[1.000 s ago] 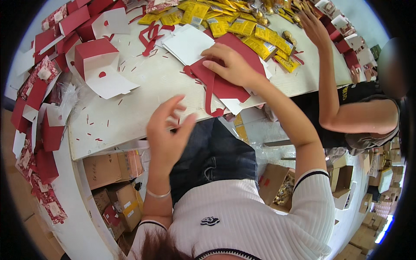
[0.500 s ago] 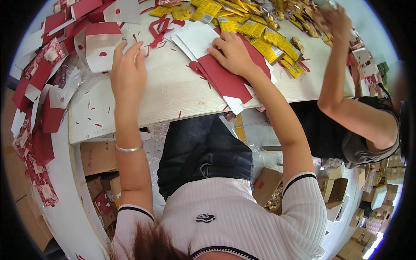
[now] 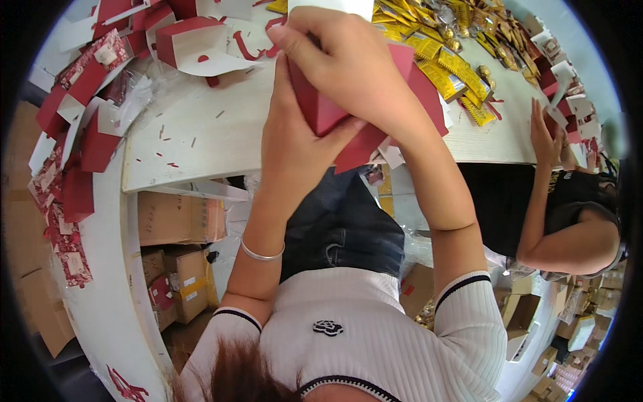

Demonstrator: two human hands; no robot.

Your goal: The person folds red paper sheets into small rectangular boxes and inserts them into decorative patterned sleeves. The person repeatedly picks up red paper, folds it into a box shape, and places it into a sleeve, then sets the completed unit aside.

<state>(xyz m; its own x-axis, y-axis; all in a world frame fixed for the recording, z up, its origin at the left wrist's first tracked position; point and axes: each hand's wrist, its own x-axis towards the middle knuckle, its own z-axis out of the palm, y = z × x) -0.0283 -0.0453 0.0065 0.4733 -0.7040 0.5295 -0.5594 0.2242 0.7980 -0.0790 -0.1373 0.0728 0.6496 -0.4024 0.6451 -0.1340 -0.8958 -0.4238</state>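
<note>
A red folding paper box (image 3: 313, 100) with a white inner side is up between my hands, close over the table's front edge. My left hand (image 3: 291, 134) wraps its lower left side, thumb stretched along the bottom edge. Across the top lies my right hand (image 3: 362, 63), its fingers bent over the box and partly hidden. A white flap (image 3: 335, 5) stands out beyond the right hand. Under the box and right forearm lie flat red box blanks (image 3: 429, 100), mostly covered.
Folded red-and-white boxes (image 3: 191, 43) crowd the left side. Yellow packets (image 3: 439, 63) and gold-wrapped balls lie piled at the far right. Red paper scraps (image 3: 244, 47) litter the white table (image 3: 201, 147). On the right, a co-worker's hands (image 3: 546, 134) hold a box piece.
My left hand has moved right from beside the standing box. My right hand has lifted off the flat stack, and both hands now hold a partly folded red box. The co-worker's arm has come down.
</note>
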